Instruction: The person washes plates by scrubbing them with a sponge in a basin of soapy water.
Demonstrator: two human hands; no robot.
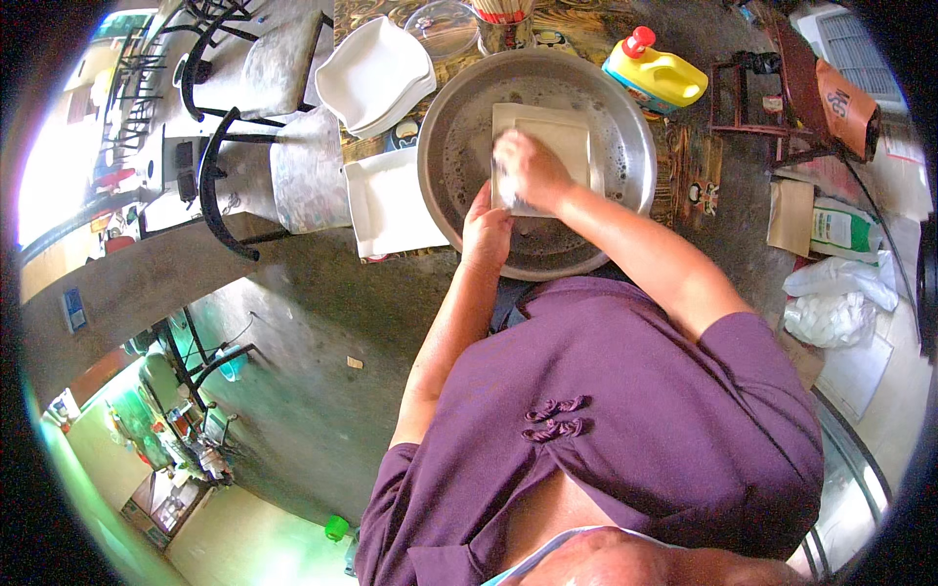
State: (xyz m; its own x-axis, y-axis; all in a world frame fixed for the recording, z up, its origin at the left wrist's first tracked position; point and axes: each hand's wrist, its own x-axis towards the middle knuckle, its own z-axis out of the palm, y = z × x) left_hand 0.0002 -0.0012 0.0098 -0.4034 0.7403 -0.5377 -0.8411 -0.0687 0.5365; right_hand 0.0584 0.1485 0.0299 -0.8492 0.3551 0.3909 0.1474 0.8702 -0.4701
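Observation:
A white rectangular plate is tilted inside a large round metal basin of cloudy, sudsy water. My left hand grips the plate's near left edge, thumb on top, over the basin's near rim. Across the plate's face lies my right hand, blurred by motion, its fingers curled over a whitish wad. Whether that wad is a cloth or a sponge cannot be told. Left of the basin, another white rectangular plate rests on the patterned table. Beyond it stand several stacked white wavy-edged plates.
A yellow bottle with a red cap stands right of the basin. Behind the basin are a holder of sticks and a clear round lid. Chairs stand at the left; plastic bags lie at the right.

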